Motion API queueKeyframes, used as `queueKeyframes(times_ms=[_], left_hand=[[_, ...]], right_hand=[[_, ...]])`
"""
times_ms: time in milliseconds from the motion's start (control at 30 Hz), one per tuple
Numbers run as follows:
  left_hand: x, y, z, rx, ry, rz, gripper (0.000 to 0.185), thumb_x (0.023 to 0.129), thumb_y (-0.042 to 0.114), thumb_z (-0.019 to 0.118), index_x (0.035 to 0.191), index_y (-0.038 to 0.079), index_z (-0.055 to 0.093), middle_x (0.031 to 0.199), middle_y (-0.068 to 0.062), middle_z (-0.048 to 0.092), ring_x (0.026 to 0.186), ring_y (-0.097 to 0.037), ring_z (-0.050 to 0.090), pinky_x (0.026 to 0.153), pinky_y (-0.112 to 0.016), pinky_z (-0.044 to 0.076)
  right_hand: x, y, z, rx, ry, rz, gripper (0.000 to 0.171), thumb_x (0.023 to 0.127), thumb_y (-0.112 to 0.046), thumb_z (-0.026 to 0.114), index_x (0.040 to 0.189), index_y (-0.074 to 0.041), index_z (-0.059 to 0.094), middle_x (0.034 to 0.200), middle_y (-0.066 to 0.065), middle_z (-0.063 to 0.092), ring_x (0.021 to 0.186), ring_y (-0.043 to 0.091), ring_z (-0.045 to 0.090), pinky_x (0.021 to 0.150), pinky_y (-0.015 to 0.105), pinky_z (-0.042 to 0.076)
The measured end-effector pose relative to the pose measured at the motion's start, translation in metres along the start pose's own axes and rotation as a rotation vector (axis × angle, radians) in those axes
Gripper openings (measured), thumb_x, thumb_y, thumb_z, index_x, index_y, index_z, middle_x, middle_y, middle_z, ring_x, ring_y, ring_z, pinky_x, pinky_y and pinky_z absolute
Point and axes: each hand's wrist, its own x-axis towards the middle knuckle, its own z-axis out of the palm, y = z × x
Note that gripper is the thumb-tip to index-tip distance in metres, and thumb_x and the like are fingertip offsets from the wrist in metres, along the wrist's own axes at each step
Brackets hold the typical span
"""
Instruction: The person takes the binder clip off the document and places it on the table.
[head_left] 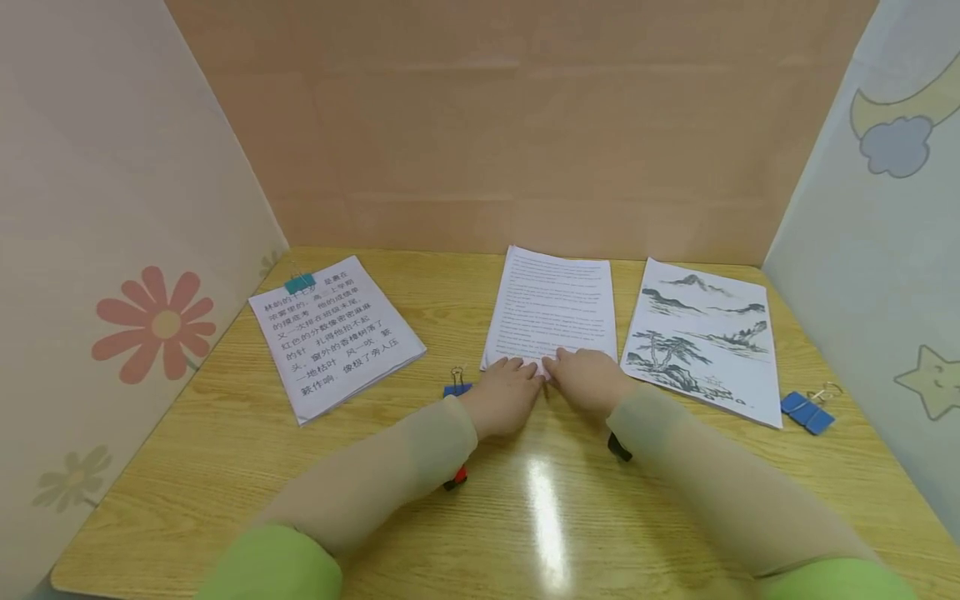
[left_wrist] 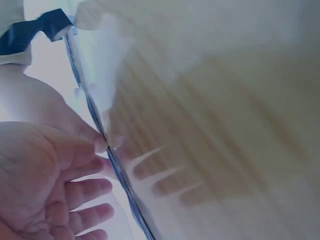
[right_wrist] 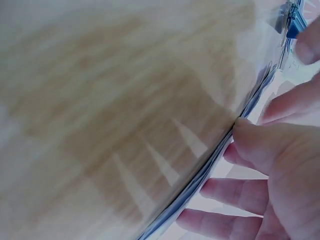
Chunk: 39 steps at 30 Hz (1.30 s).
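Observation:
A stack of printed sheets (head_left: 558, 300) lies flat in the middle of the table. My left hand (head_left: 507, 392) is at its near edge, with the thumb touching the paper edge (left_wrist: 131, 197) and the other fingers extended over the top sheet. Beside it my right hand (head_left: 588, 379) rests the same way, its thumb against the stack's edge (right_wrist: 200, 177) and its fingers spread over the sheets. The two hands nearly meet at the middle of that edge. A blue binder clip (head_left: 456, 389) sits just left of my left hand, partly hidden by it.
At left lies a stack of Chinese text (head_left: 341, 342) with a teal binder clip (head_left: 300, 283) on its top edge. To the right are a sheet with a landscape painting (head_left: 701, 342) and a larger blue binder clip (head_left: 807, 412). Panels enclose the table (head_left: 225, 467) on three sides.

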Motion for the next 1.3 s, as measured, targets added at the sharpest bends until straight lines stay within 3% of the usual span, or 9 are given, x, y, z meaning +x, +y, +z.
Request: queueKeyframes(times_ms=[100, 200, 333, 467, 667, 967, 1133, 1300], left_hand=[[-0.013, -0.005, -0.004, -0.085, 0.102, 0.023, 0.036, 0.102, 0.022, 0.044, 0.134, 0.011, 0.057, 0.135, -0.003, 0.055, 0.126, -0.021, 0.048, 0.108, -0.033, 0.034], [-0.030, -0.015, -0.008, -0.217, 0.184, 0.004, 0.033, 0.099, 0.020, 0.049, 0.129, 0.010, 0.061, 0.129, -0.002, 0.059, 0.121, -0.020, 0.051, 0.105, -0.034, 0.037], [-0.054, -0.039, -0.008, -0.394, 0.286, -0.070, 0.032, 0.096, 0.015, 0.055, 0.128, 0.008, 0.061, 0.128, -0.008, 0.059, 0.121, -0.026, 0.050, 0.104, -0.042, 0.037], [-0.075, -0.076, -0.005, -0.503, 0.361, -0.197, 0.033, 0.096, 0.014, 0.056, 0.128, 0.007, 0.061, 0.129, -0.011, 0.058, 0.121, -0.033, 0.050, 0.101, -0.048, 0.038], [-0.099, -0.138, 0.006, -0.603, 0.339, -0.431, 0.039, 0.100, 0.021, 0.047, 0.135, 0.004, 0.054, 0.138, -0.017, 0.051, 0.130, -0.037, 0.042, 0.107, -0.051, 0.031], [-0.131, -0.220, 0.031, -0.726, 0.201, -0.817, 0.055, 0.101, 0.031, 0.038, 0.147, -0.001, 0.034, 0.149, -0.031, 0.026, 0.135, -0.052, 0.021, 0.108, -0.062, 0.020], [-0.145, -0.249, 0.047, -0.787, 0.171, -0.973, 0.062, 0.102, 0.034, 0.035, 0.150, -0.002, 0.021, 0.150, -0.033, 0.018, 0.135, -0.055, 0.018, 0.108, -0.063, 0.018], [-0.153, -0.262, 0.050, -0.827, 0.194, -1.085, 0.069, 0.100, 0.035, 0.037, 0.151, -0.002, 0.012, 0.150, -0.035, 0.018, 0.134, -0.055, 0.020, 0.107, -0.061, 0.022]], right_hand=[[0.000, 0.001, -0.001, 0.002, 0.001, -0.006, 0.039, 0.101, -0.024, 0.050, 0.134, -0.003, 0.055, 0.127, 0.025, 0.057, 0.096, 0.042, 0.063, 0.077, 0.051, 0.053], [0.000, 0.002, -0.001, 0.002, 0.001, -0.011, 0.038, 0.101, -0.024, 0.049, 0.133, -0.004, 0.056, 0.125, 0.024, 0.058, 0.095, 0.040, 0.064, 0.076, 0.049, 0.054], [0.001, 0.002, 0.000, -0.008, -0.005, -0.016, 0.038, 0.101, -0.025, 0.049, 0.133, -0.004, 0.056, 0.123, 0.023, 0.060, 0.095, 0.038, 0.064, 0.078, 0.049, 0.054], [0.002, 0.003, -0.001, 0.002, -0.008, -0.020, 0.037, 0.101, -0.023, 0.050, 0.132, -0.004, 0.056, 0.121, 0.024, 0.060, 0.096, 0.039, 0.064, 0.079, 0.050, 0.053], [0.002, 0.002, -0.003, 0.026, -0.031, -0.005, 0.039, 0.101, -0.024, 0.050, 0.135, -0.004, 0.054, 0.130, 0.026, 0.055, 0.108, 0.043, 0.059, 0.088, 0.052, 0.049], [0.003, 0.001, -0.001, 0.032, -0.056, 0.010, 0.041, 0.101, -0.023, 0.049, 0.137, -0.003, 0.052, 0.133, 0.027, 0.052, 0.114, 0.044, 0.056, 0.092, 0.053, 0.047], [0.003, 0.000, -0.003, 0.023, -0.070, 0.018, 0.042, 0.102, -0.024, 0.049, 0.138, -0.005, 0.051, 0.134, 0.025, 0.052, 0.116, 0.043, 0.055, 0.094, 0.052, 0.046], [0.001, 0.001, -0.005, 0.017, -0.062, 0.016, 0.041, 0.101, -0.024, 0.049, 0.137, -0.004, 0.053, 0.133, 0.025, 0.053, 0.116, 0.042, 0.055, 0.094, 0.051, 0.046]])
